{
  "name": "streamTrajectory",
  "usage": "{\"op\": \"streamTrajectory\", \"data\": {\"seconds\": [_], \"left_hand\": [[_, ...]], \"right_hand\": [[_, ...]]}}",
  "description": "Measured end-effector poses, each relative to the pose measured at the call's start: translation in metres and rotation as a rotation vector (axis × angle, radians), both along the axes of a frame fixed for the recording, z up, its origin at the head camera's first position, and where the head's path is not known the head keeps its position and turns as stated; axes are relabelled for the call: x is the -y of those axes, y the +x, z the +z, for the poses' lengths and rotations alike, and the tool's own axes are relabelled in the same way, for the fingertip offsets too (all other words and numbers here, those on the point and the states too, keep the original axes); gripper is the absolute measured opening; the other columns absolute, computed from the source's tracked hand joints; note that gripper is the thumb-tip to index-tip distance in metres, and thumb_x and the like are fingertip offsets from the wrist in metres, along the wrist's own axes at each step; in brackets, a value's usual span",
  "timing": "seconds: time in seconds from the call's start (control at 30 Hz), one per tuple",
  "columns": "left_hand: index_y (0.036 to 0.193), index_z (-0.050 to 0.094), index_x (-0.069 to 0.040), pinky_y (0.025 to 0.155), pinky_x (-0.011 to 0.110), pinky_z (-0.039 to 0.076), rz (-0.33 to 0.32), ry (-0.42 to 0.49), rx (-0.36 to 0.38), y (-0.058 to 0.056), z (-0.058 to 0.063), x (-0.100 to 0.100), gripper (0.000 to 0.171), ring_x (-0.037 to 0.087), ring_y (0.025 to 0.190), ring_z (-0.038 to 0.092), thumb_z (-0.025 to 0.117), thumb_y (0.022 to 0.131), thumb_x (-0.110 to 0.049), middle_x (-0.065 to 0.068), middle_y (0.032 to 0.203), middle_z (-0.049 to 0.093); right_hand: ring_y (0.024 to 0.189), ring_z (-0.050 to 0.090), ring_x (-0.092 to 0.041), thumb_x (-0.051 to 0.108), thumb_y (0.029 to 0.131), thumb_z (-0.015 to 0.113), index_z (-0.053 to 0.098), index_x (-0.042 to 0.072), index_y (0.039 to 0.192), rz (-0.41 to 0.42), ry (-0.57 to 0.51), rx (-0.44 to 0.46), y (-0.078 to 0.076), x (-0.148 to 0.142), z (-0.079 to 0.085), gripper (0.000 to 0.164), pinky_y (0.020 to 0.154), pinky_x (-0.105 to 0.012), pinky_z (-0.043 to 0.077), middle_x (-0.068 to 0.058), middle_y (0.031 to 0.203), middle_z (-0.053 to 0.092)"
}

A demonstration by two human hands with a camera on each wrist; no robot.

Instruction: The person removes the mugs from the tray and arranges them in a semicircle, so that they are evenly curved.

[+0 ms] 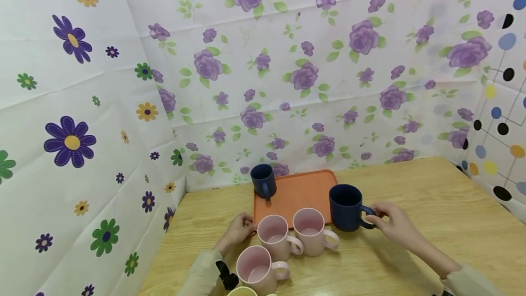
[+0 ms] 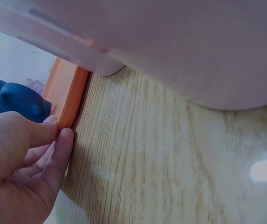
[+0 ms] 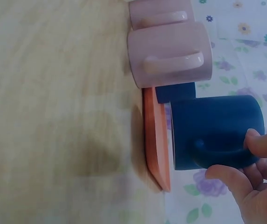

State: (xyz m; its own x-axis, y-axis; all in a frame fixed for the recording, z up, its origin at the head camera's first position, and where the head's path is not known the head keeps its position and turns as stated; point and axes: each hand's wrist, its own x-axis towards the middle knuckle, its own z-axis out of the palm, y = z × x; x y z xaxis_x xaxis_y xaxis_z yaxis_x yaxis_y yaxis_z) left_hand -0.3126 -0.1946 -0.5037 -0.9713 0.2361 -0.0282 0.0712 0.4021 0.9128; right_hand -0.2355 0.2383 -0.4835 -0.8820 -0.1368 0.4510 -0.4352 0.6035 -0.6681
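My right hand (image 1: 396, 225) grips a dark blue mug (image 1: 346, 209) by its handle. In the right wrist view the mug (image 3: 212, 126) stays upright, its base slightly above the orange tray (image 3: 155, 144). My left hand (image 1: 238, 229) pinches the near left corner of the tray (image 1: 304, 193); thumb and fingertips meet on its rim in the left wrist view. Another dark blue mug (image 1: 263, 181) stands at the tray's far left corner. Close to my left hand are a pink mug (image 1: 276, 243) and a second pink mug (image 1: 310, 236), before the tray's front edge.
A third pink mug (image 1: 256, 271) stands nearer, by my left wrist. Part of a yellow mug (image 1: 242, 291) shows at the bottom edge. The wooden table (image 1: 415, 186) ends at a floral cloth wall (image 1: 287, 104) behind and another cloth (image 1: 102, 186) at left.
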Motion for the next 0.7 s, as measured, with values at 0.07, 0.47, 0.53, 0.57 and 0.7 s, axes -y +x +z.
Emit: {"op": "streamTrajectory", "data": {"seconds": [0.07,0.47,0.53,0.57,0.7], "left_hand": [[0.107,0.044,0.023,0.067,0.028,0.06,0.002,-0.005,-0.002,0.002,0.002,-0.001,0.025,0.012,0.069,0.057,0.057,0.088,0.013,0.022,0.086,0.059],[0.106,0.044,0.023,0.066,0.029,0.06,0.002,0.012,-0.003,0.004,0.008,-0.001,0.025,0.014,0.068,0.058,0.057,0.088,0.012,0.023,0.085,0.059],[0.106,0.045,0.023,0.066,0.031,0.061,0.001,0.005,-0.013,0.003,0.005,-0.001,0.024,0.014,0.067,0.058,0.057,0.088,0.012,0.023,0.085,0.059],[0.105,0.045,0.022,0.066,0.031,0.061,0.0,-0.002,-0.018,0.002,0.002,0.0,0.024,0.014,0.067,0.058,0.058,0.088,0.011,0.023,0.085,0.06],[0.105,0.046,0.02,0.063,0.026,0.059,0.005,-0.017,-0.026,-0.005,-0.011,0.004,0.024,0.011,0.066,0.058,0.06,0.089,0.009,0.021,0.085,0.06]], "right_hand": [[0.062,0.048,0.0,0.009,0.088,0.069,0.067,0.009,0.087,0.013,-0.001,-0.004,0.007,-0.003,-0.001,0.002,0.048,-0.021,0.038,0.003,0.069,0.06],[0.066,0.049,0.002,0.01,0.088,0.069,0.068,0.009,0.093,-0.025,-0.008,0.061,0.036,-0.016,-0.01,0.005,0.051,-0.02,0.04,0.005,0.073,0.061],[0.066,0.049,0.002,0.011,0.088,0.069,0.068,0.009,0.094,-0.034,-0.009,0.079,0.038,-0.018,-0.012,0.006,0.051,-0.02,0.04,0.005,0.073,0.062],[0.066,0.048,0.002,0.011,0.088,0.069,0.068,0.009,0.093,-0.042,-0.006,0.089,0.04,-0.019,-0.014,0.006,0.051,-0.02,0.04,0.005,0.072,0.062],[0.068,0.049,0.003,0.012,0.087,0.071,0.068,0.011,0.09,-0.058,0.01,0.116,0.045,-0.019,-0.019,0.005,0.051,-0.02,0.038,0.008,0.073,0.062]]}}
